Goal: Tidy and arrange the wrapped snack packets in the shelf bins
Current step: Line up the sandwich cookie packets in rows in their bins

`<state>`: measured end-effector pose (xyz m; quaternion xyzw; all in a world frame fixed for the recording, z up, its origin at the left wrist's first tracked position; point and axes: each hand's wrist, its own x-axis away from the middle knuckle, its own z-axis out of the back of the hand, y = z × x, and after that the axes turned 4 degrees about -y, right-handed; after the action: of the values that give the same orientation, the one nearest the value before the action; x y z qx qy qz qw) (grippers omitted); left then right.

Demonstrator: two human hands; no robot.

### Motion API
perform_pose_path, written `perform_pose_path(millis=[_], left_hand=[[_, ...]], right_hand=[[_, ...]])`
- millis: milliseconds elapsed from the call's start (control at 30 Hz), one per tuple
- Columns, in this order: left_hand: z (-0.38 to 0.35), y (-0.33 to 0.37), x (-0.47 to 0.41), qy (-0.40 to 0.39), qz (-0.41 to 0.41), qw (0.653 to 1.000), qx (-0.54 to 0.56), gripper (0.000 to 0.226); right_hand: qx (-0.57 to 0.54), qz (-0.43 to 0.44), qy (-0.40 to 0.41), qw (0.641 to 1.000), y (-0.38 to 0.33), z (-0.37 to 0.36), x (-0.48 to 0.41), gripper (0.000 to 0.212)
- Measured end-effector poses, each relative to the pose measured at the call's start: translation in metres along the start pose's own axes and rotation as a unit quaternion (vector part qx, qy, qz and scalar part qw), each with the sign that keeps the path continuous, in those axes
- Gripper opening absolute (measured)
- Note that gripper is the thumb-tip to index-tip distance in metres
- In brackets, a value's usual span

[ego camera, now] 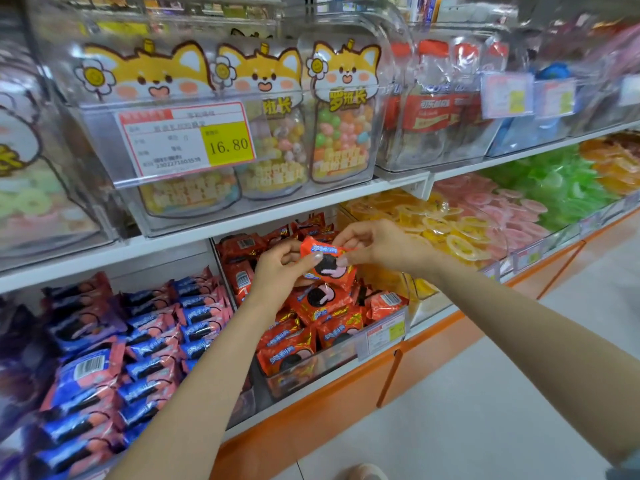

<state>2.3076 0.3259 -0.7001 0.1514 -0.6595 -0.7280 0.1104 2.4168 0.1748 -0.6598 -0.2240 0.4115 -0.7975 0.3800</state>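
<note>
Red packet (327, 261) was held over the clear bin (304, 375) on the lower shelf.
Blue packets (138, 358) filled the shelf's left end; the left hand (277, 268) pinched the red packet's left edge, and the right hand (377, 245) pinched its upper right corner, above the bin's rear half.

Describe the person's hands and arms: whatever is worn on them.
Left hand and right hand are bare: no gloves, rings or watch show. Left forearm and right forearm are uncovered; grey-blue fabric, perhaps a sleeve, shows at the right arm's upper end.
</note>
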Motion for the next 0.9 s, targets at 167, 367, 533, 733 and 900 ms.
perform_pose_path(millis=[167, 367, 533, 733, 900], left_hand=[[0.006, -0.001, -0.004, 0.031, 0.007, 0.999, 0.004, 0.014], [0.019, -0.010, -0.008, 0.090, -0.022, 0.992, -0.091, 0.012], [0.022, -0.011, -0.008, 0.087, -0.034, 0.989, -0.111, 0.010], [0.024, -0.012, -0.008, 0.084, -0.036, 0.988, -0.122, 0.012], [0.024, -0.011, -0.008, 0.078, -0.033, 0.988, -0.127, 0.011]], right_hand=[[0.090, 0.006, 0.011, 0.996, -0.007, 0.025, -0.017, 0.023], [0.374, -0.032, 0.083, 0.923, 0.006, 0.035, -0.041, 0.033], [0.506, -0.009, 0.018, 0.862, 0.017, 0.002, -0.054, 0.030], [0.503, -0.064, -0.077, 0.858, 0.024, -0.011, -0.056, 0.041], [0.524, -0.062, -0.067, 0.847, 0.029, -0.020, -0.054, 0.034]])
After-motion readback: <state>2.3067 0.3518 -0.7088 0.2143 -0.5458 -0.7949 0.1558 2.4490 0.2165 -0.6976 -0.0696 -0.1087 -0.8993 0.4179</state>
